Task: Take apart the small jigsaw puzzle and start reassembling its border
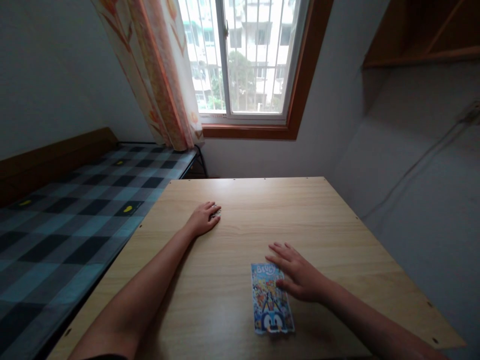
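Observation:
At the far left part of the table, my left hand (203, 219) reaches forward, its fingers and thumb curved around a small pale, dark-speckled thing (216, 212). Most of that thing is hidden under the fingers, so its kind does not show. Nearer to me lies a blue, colourful printed packet (270, 305) with large lettering along its top and a cartoon dog face at its bottom. My right hand (300, 272) is over its upper right edge, fingers stretched out and apart, holding nothing. Whether the thumb touches the packet I cannot tell.
The light wooden table (270, 215) has small dark holes near its edges. Left of it stands a bed with a checked cover (90, 220). Behind are a barred window (255, 60) and a patterned curtain (161, 70). A cable (412, 170) runs along the right wall.

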{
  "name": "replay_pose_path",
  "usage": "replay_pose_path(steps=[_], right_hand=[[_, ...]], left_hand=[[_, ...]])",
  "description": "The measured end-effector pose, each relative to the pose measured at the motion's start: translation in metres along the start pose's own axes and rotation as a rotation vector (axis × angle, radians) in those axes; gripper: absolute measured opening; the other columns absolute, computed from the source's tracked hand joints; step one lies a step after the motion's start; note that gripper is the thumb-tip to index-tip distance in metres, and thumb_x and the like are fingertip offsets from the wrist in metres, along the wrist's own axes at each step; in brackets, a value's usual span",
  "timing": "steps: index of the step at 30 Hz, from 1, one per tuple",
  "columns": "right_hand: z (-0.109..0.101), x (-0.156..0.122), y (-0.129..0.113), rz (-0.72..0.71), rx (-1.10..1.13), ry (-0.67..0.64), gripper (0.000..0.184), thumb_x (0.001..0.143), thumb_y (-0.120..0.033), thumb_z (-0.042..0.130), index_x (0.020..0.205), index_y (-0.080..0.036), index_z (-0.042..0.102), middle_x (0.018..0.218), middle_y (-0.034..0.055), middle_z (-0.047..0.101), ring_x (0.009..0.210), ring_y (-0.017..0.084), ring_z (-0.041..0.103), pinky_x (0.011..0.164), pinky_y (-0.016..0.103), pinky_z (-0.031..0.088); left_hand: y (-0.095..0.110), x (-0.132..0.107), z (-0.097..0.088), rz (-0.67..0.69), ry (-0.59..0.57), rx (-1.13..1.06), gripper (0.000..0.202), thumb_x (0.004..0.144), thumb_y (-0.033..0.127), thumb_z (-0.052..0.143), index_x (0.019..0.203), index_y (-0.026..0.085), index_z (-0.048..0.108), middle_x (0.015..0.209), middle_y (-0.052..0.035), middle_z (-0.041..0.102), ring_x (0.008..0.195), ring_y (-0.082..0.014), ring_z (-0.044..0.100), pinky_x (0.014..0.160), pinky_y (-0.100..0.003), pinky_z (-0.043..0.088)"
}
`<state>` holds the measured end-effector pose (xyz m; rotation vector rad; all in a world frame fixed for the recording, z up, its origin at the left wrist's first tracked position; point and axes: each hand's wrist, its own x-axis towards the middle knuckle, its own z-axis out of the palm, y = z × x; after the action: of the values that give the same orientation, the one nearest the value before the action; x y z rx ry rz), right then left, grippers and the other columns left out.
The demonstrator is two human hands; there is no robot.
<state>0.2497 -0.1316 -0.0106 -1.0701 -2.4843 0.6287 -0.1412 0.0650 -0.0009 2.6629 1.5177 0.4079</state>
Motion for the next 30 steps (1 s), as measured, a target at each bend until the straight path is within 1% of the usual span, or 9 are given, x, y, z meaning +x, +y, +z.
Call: replay_pose_path(steps=[5,9,12,15,17,19,23,27,30], right_hand=[[-0.005,0.049,0.044,0.126,0.16,0.315,0.045,0.096,-0.035,0.053,0.138,-0.02,0.059,0.141,0.0143,0.058,0.132,0.026,0.053,0.113,0.048,0.041],[-0.014,0.093,0.066,0.236,0.311,0.343,0.037,0.09,-0.031,0.057,0.124,-0.019,0.069,0.122,0.011,0.07,0.11,0.023,0.066,0.099,0.042,0.052],[-0.022,0.11,0.076,0.326,0.443,0.304,0.037,0.088,-0.029,0.056,0.121,-0.018,0.071,0.117,0.0097,0.073,0.105,0.022,0.069,0.097,0.04,0.053],[-0.028,0.11,0.082,0.343,0.491,0.244,0.039,0.087,-0.03,0.058,0.122,-0.017,0.071,0.115,0.0096,0.073,0.106,0.023,0.068,0.098,0.039,0.052],[-0.029,0.105,0.083,0.336,0.486,0.22,0.04,0.087,-0.032,0.059,0.122,-0.017,0.072,0.114,0.0094,0.074,0.103,0.022,0.069,0.095,0.037,0.052],[-0.029,0.103,0.083,0.316,0.425,0.211,0.038,0.087,-0.031,0.059,0.12,-0.018,0.073,0.114,0.009,0.074,0.101,0.022,0.068,0.092,0.034,0.052],[-0.03,0.113,0.079,0.3,0.255,0.169,0.037,0.087,-0.029,0.058,0.12,-0.021,0.074,0.106,0.0064,0.076,0.089,0.019,0.068,0.082,0.028,0.05],[-0.034,0.13,0.073,0.36,0.128,0.099,0.032,0.086,-0.036,0.063,0.112,-0.025,0.077,0.086,0.0026,0.076,0.075,0.016,0.065,0.068,0.024,0.044],[-0.036,0.139,0.072,0.389,0.044,0.072,0.025,0.082,-0.034,0.067,0.101,-0.028,0.08,0.083,0.0009,0.075,0.073,0.015,0.065,0.065,0.023,0.041]], left_hand=[[0.065,0.001,0.013,0.135,-0.036,-0.098,0.052,0.09,0.044,0.057,0.135,0.02,0.063,0.147,-0.0149,0.053,0.138,-0.0341,0.044,0.117,-0.052,0.03],[0.127,-0.002,0.027,0.2,-0.065,-0.219,0.051,0.086,0.041,0.064,0.135,0.025,0.064,0.148,-0.0129,0.052,0.14,-0.0342,0.042,0.119,-0.054,0.025],[0.158,-0.003,0.035,0.168,-0.088,-0.371,0.064,0.079,0.04,0.072,0.14,0.026,0.059,0.152,-0.0128,0.048,0.142,-0.0342,0.039,0.121,-0.056,0.02],[0.156,0.004,0.034,0.042,-0.069,-0.676,0.067,0.079,0.04,0.071,0.142,0.022,0.056,0.152,-0.0157,0.047,0.14,-0.0321,0.043,0.118,-0.051,0.03],[0.139,0.012,0.027,-0.093,-0.022,-0.883,0.062,0.083,0.043,0.066,0.139,0.018,0.059,0.146,-0.0172,0.053,0.132,-0.0299,0.052,0.109,-0.045,0.042],[0.119,0.02,0.019,-0.221,-0.008,-0.945,0.059,0.082,0.046,0.065,0.133,0.015,0.063,0.132,-0.0175,0.064,0.115,-0.0284,0.063,0.097,-0.041,0.05],[0.102,0.028,0.008,-0.263,-0.127,-0.742,0.048,0.078,0.043,0.066,0.115,0.013,0.073,0.098,-0.0105,0.074,0.086,-0.023,0.068,0.08,-0.034,0.052],[0.117,0.029,0.007,-0.209,-0.179,-0.532,0.04,0.079,0.041,0.065,0.11,0.019,0.077,0.089,-0.0056,0.074,0.079,-0.0202,0.066,0.071,-0.029,0.047],[0.125,0.029,0.009,-0.16,-0.17,-0.404,0.03,0.078,0.037,0.064,0.1,0.024,0.081,0.088,-0.0045,0.073,0.077,-0.0188,0.064,0.069,-0.028,0.044]])
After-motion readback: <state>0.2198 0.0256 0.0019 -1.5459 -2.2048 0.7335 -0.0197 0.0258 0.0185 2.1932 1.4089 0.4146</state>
